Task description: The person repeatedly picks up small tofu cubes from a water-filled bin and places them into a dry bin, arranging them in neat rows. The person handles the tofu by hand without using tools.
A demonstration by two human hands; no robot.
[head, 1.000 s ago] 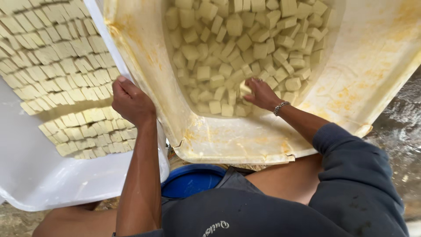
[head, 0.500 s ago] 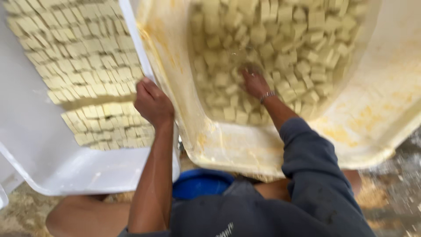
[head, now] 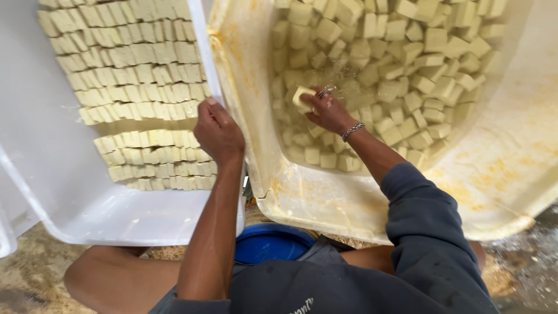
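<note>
one pale cube [head: 303, 96] is now pinched in the right hand [head: 329, 110], lifted above the yellow tub [head: 302, 192]; left hand [head: 218, 132] still grips the white tray's [head: 70, 197] rim.

Open white tray floor [head: 40, 174] left of stacked cubes [head: 139, 75]; tub wall [head: 244, 104] between the containers.

The left hand [head: 218, 131] is loosely curled with its arm bare, the right hand [head: 326, 110] pinched shut, sleeved.
</note>
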